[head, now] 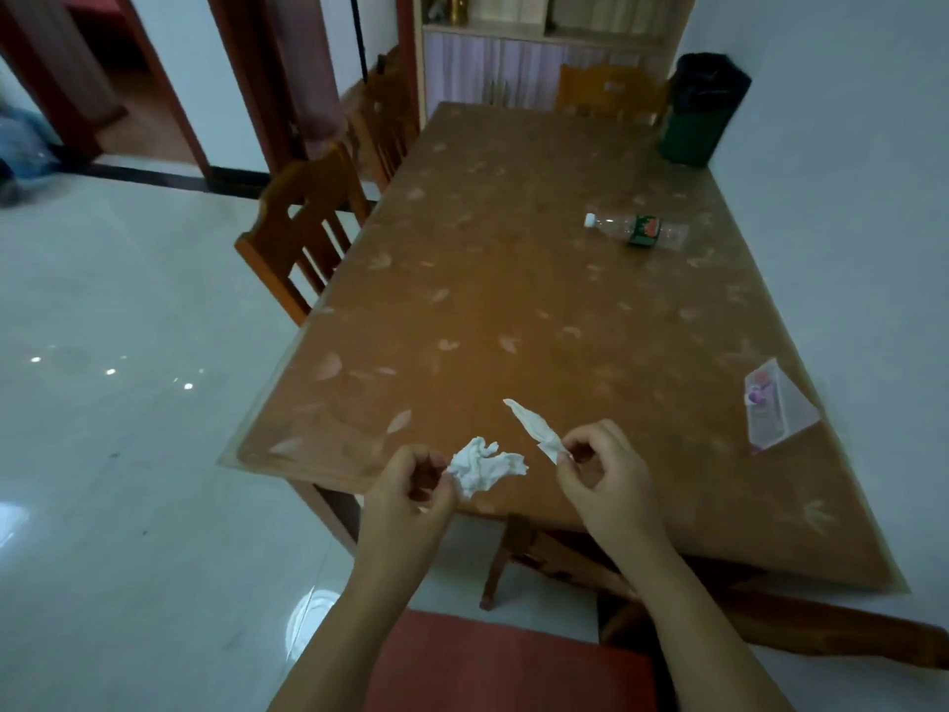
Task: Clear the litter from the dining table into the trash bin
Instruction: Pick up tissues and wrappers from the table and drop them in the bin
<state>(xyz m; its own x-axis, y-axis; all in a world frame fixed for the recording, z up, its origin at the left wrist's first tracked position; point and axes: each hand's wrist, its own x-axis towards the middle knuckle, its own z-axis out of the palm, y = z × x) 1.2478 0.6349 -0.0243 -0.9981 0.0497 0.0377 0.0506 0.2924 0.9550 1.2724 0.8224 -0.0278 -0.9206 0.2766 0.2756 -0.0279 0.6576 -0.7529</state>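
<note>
table on my feed | bin sits on its far right corner | bottle lying flat near the right edge, midway along | packet by the right edge, closer in | over the near edge I've got left hand pinching a wad, right hand pinching a twisted tissue, other fingers curled

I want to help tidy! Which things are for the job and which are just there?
For the job: crumpled tissue, twisted tissue, plastic bottle, trash bin, maybe the pink packet.
Just there: wooden chair, cabinet.
</note>
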